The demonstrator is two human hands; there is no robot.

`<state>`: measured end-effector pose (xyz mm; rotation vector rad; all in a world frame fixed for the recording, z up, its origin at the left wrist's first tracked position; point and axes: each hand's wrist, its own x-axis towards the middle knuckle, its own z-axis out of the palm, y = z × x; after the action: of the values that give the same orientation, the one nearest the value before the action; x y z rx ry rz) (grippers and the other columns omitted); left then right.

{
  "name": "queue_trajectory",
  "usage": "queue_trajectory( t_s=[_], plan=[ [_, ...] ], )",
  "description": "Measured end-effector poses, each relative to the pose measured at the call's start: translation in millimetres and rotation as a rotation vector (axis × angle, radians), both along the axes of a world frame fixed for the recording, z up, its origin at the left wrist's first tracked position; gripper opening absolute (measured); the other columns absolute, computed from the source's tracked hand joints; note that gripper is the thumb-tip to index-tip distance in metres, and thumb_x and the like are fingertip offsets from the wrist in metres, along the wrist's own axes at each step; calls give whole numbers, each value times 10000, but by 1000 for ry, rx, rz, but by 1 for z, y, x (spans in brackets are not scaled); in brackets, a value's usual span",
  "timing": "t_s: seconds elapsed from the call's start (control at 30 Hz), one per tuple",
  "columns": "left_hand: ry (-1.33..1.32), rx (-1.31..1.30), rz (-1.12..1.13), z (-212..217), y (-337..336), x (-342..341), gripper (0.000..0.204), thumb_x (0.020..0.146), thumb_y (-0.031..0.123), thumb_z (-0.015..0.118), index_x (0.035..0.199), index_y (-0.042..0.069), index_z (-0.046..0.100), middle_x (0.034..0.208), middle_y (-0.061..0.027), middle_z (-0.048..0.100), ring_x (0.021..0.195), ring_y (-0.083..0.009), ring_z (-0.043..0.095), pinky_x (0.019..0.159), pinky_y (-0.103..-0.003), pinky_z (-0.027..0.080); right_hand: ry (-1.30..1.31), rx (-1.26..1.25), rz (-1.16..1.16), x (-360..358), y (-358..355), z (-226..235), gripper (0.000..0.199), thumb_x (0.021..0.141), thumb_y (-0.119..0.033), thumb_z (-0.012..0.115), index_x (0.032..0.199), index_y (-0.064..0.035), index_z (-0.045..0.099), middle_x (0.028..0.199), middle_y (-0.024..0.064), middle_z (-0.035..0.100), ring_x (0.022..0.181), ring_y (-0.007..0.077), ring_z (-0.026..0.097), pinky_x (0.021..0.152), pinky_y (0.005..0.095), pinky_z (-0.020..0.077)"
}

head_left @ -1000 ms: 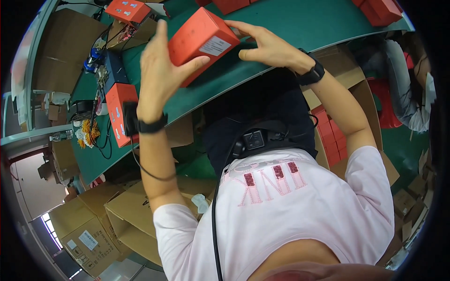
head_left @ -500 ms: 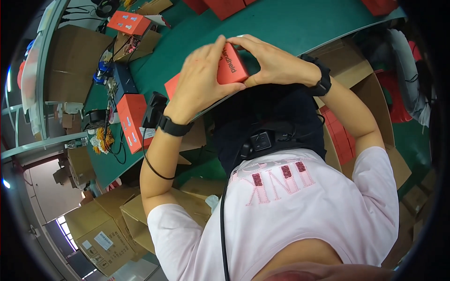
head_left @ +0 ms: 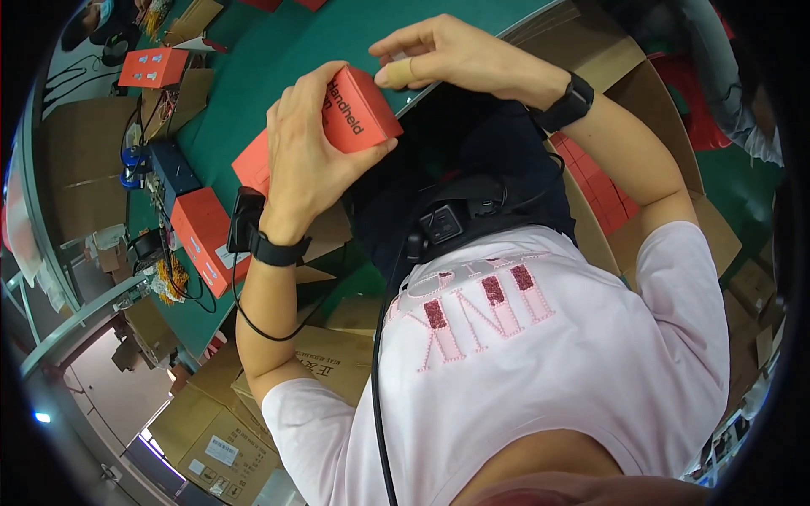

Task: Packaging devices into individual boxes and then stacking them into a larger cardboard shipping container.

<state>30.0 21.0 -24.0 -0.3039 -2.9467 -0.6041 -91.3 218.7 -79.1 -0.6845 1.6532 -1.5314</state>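
My left hand (head_left: pixel 295 156) is wrapped over an orange-red carton (head_left: pixel 359 110) with dark print, its thumb along the near edge. The carton is tilted above the near edge of the green table. More orange-red cardboard shows on the other side of that hand; whether it is the same carton I cannot tell. Just right of the carton, apart from it, my right hand (head_left: pixel 447 59) has loosely bent fingers, with nothing visible in them. A tan wrap covers part of one of its digits. Black bands sit on both wrists.
Another orange-red box (head_left: pixel 202 232) lies on the green table (head_left: pixel 228 97) at left, near cables and a dark blue box (head_left: pixel 173 169). Farther back, a red box (head_left: pixel 152 67) sits by an open carton. At right, an open cardboard box (head_left: pixel 666 160) holds several red boxes.
My right hand has come off the carton and drawn away to the right. My left hand still holds the carton. The whole view has shifted, with the table items now farther left.
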Motion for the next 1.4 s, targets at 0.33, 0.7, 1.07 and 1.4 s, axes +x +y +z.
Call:
queue_trajectory(
  t_s=[0.33, 0.7, 1.07, 1.4],
  plan=[
    [111, -87, -85, 15, 13, -8, 866, 555, 179, 914, 1320, 43, 531, 1232, -145, 602, 1141, -346, 559, 993, -449, 407, 47, -85, -15, 9, -3, 9, 515, 846, -254, 790, 1249, 37, 657, 963, 47, 689, 867, 122, 627, 776, 286, 520],
    [75, -106, -193, 10, 31, 12, 975, 554, 235, 950, 1374, 26, 467, 1262, -159, 567, 1133, -354, 533, 995, -455, 399, 332, 8, 5, 29, 9, 5, 611, 757, -397, 791, 1042, 125, 649, 900, 236, 711, 818, 279, 704, 697, 378, 556],
    [130, -21, -135, 28, 4, 2, 910, 542, 201, 933, 1316, 22, 490, 1243, -166, 577, 1149, -367, 547, 996, -462, 418, 433, -32, 29, -3, 24, 34, 644, 798, -52, 591, 1425, 28, 465, 1194, 196, 615, 1022, 278, 637, 923, 360, 518],
    [127, 69, 4, 30, 4, -1, 934, 574, 234, 935, 1355, 29, 468, 1244, -143, 578, 1126, -326, 567, 995, -426, 434, 940, -206, 218, -2, 17, 34, 207, 840, -10, 569, 1032, 1, 647, 1040, 126, 662, 1006, 273, 628, 882, 374, 512]
  ],
)
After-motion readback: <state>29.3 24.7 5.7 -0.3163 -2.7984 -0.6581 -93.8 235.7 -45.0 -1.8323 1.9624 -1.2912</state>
